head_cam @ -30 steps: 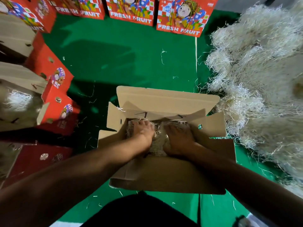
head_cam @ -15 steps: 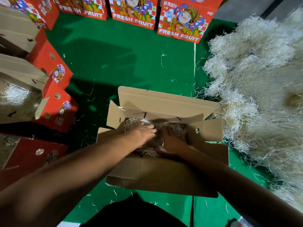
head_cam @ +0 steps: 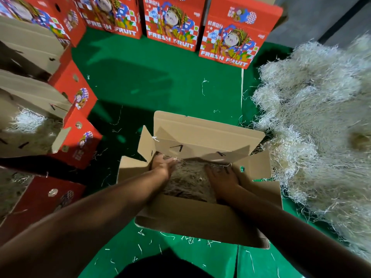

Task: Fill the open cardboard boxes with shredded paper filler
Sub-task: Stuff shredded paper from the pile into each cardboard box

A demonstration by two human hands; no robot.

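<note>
An open cardboard box stands on the green floor right in front of me, its flaps spread outward. A layer of pale shredded paper filler lies inside it. My left hand is at the box's left inner side, fingers stretched flat onto the filler. My right hand lies palm down on the filler at the right side, fingers spread. Neither hand grips anything.
A big heap of shredded paper fills the right side. Open red boxes with filler inside line the left. Shut red "FRESH FRUIT" boxes stand along the back. Loose paper strands litter the green floor.
Both hands were close together in the middle of the box; they have moved apart, left to the left wall, right to the right side, flattening out on the filler.
</note>
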